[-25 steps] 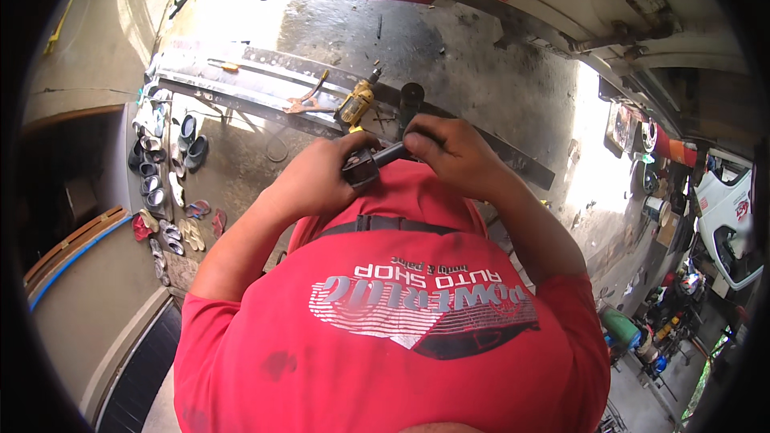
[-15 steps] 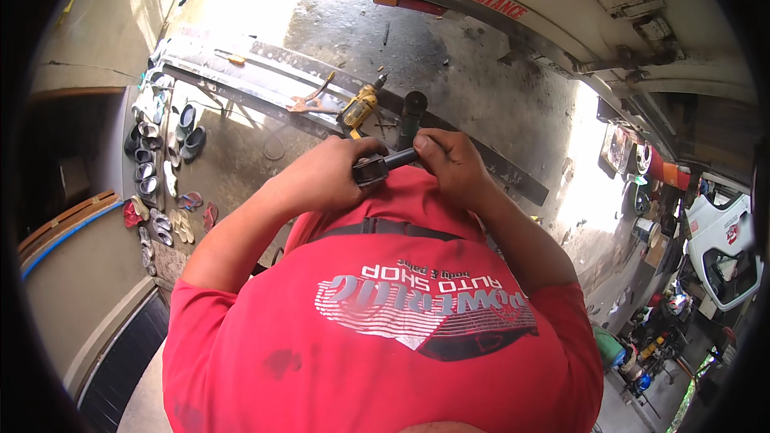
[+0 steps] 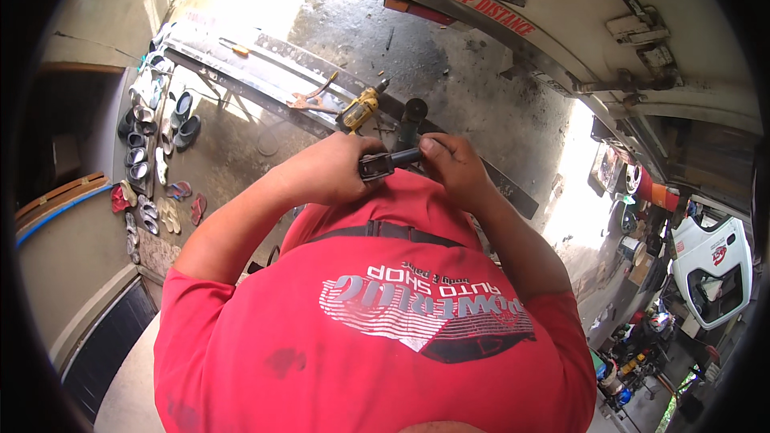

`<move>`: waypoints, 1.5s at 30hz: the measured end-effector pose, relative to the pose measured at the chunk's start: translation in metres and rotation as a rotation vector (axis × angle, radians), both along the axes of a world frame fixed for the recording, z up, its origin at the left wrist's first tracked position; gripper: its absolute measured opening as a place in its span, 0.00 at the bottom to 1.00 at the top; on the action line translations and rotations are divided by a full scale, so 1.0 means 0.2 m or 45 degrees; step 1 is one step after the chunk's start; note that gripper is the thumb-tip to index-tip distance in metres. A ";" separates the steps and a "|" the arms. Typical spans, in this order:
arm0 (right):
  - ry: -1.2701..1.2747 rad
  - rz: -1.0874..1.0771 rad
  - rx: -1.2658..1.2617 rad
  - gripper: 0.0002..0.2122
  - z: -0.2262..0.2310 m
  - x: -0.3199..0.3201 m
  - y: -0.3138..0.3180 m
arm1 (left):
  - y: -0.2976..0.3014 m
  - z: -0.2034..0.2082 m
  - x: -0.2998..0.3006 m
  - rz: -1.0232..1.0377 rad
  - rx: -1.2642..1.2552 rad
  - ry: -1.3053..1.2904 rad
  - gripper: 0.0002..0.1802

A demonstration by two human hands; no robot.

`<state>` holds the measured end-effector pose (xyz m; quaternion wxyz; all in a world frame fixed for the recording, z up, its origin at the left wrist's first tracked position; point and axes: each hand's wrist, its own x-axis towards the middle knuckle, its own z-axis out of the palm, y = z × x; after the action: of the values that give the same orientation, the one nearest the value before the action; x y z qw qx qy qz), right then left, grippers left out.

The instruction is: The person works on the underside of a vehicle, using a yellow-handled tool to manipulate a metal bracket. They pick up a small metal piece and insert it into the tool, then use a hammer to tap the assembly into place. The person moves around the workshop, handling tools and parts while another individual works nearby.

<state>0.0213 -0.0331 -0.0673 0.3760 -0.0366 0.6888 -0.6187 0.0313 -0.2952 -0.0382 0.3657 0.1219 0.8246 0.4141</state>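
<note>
Close to my waist, I hold a dark metal part (image 3: 391,163) between both hands. It has a blocky, slotted end and a round rod-like end; its exact kind is unclear. My left hand (image 3: 337,168) is closed round the slotted end. The fingers of my right hand (image 3: 455,162) pinch the round end, with the thumb on top. Just beyond my hands, a yellow cordless drill (image 3: 361,111) lies by the long metal beam (image 3: 281,80). A dark green angle grinder (image 3: 411,122) is right of the drill, partly hidden behind my right hand.
Rusty clamp pliers (image 3: 313,101) and an orange-handled screwdriver (image 3: 237,49) lie on the beam. Rows of shoes (image 3: 138,148) line the left wall. A vehicle's rear bumper (image 3: 481,8) overhangs at upper right. At far right stand a white vehicle door (image 3: 710,273) and clutter.
The metal part has turned a little, so its slotted end now shows more openly. Both hands keep their hold on it. My view has shifted slightly.
</note>
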 end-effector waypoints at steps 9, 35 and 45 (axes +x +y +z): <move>0.448 0.112 0.148 0.14 0.07 -0.02 -0.04 | -0.03 0.02 0.00 0.037 0.006 0.014 0.22; 0.635 0.126 0.091 0.09 -0.05 0.03 -0.08 | -0.07 -0.02 0.02 -0.046 -0.163 0.393 0.26; 1.149 -0.204 0.355 0.15 0.05 0.07 -0.09 | -0.03 -0.22 -0.22 -0.556 0.066 0.595 0.28</move>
<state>0.0361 -0.0507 -0.0572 -0.0082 -0.1977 0.8603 -0.4698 -0.0118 -0.3014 -0.0818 0.2434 0.3972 0.8298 0.3073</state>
